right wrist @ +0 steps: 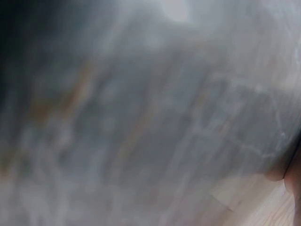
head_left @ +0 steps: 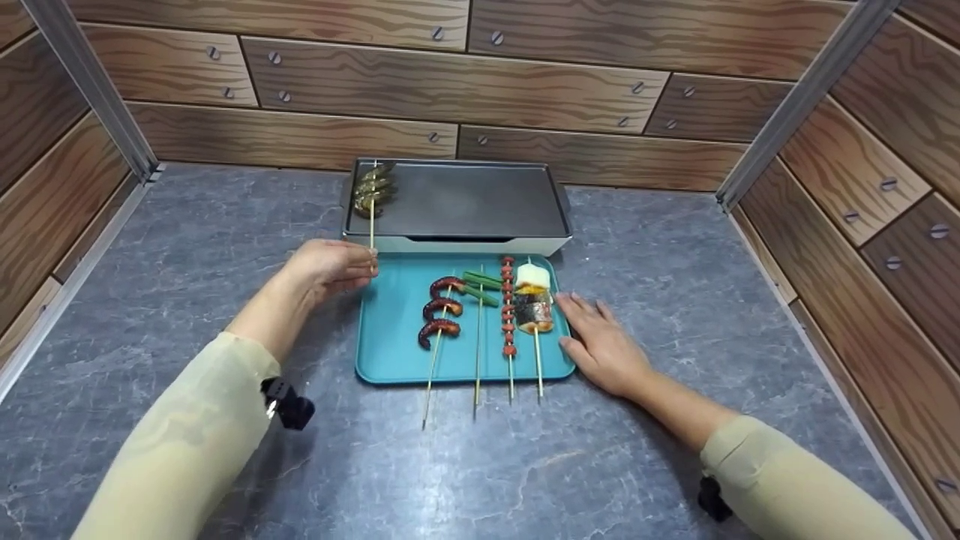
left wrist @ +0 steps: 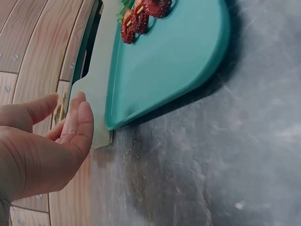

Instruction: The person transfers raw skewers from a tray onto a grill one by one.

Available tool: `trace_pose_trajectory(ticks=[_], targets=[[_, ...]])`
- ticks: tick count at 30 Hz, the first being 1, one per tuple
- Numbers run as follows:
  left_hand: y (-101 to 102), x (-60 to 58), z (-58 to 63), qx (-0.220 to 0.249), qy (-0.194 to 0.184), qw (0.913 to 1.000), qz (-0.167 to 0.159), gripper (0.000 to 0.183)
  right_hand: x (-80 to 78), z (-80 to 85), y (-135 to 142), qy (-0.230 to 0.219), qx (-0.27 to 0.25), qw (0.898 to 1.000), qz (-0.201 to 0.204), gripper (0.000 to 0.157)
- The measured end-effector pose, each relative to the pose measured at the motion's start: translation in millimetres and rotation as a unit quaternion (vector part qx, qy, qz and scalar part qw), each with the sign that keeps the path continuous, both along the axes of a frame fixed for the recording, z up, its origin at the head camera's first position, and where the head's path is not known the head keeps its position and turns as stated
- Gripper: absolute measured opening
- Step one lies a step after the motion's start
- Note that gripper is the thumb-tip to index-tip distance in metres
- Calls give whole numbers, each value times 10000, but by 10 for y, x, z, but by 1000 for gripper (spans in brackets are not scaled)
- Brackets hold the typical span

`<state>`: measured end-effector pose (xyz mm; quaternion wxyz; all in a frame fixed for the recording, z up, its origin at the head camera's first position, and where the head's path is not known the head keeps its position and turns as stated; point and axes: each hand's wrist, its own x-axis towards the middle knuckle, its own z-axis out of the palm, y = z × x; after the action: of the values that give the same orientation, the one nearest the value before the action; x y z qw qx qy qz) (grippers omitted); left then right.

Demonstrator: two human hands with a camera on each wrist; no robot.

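Observation:
My left hand point(head_left: 330, 268) pinches the bare lower end of a skewer between thumb and fingers. Dark greenish-brown, shrimp-like pieces are threaded on this skewer point(head_left: 373, 191), over the left end of a black grill plate point(head_left: 472, 201). In the left wrist view the left hand point(left wrist: 56, 141) is beside the corner of a teal tray point(left wrist: 188, 75). My right hand point(head_left: 604, 346) lies with fingers extended at the tray's right rim, beside a skewer of white and dark-skinned chunks point(head_left: 534, 307). Only a sliver of the right hand point(right wrist: 292, 188) enters the right wrist view.
On the tray point(head_left: 394, 352) lie an octopus-tentacle-like skewer point(head_left: 442, 309), a green vegetable skewer point(head_left: 481, 283) and a skewer of small red pieces point(head_left: 508, 307). Their sticks overhang the front rim. The grill touches or nearly meets the tray's back; wood-patterned walls point(head_left: 450, 82) enclose the grey marbled table point(head_left: 247, 210).

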<state>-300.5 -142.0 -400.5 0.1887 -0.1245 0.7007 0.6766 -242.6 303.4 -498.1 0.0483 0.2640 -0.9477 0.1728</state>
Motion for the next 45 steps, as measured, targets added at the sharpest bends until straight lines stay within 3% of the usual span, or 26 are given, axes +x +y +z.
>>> trace_pose_trajectory(ticks=[4, 8, 12, 17, 22, 30, 45], targets=[[-18, 198, 47, 73, -189, 9998, -39, 52, 9, 0, 1, -15, -28, 10000, 25, 67], [-17, 479, 110, 227, -308, 9992, -110, 54, 13, -6, 6, -27, -29, 10000, 25, 67], [5, 763, 145, 409, -294, 9980, -383, 55, 9, -13, 14, -49, -28, 10000, 8, 67], [45, 1040, 128, 671, -347, 9946, -709, 52, 2, -15, 21, -91, -22, 10000, -23, 67], [130, 1235, 77, 834, -393, 9904, -1028, 50, 8, -14, 36, -138, 14, 9999, -87, 67], [289, 1394, -78, 783, -720, 9825, -1530, 52, 10, -17, 43, -129, 12, 9999, -106, 68], [436, 1456, -343, 723, -1164, 9759, -1700, 40, -4, 2, 12, -24, -25, 10000, 4, 67]])
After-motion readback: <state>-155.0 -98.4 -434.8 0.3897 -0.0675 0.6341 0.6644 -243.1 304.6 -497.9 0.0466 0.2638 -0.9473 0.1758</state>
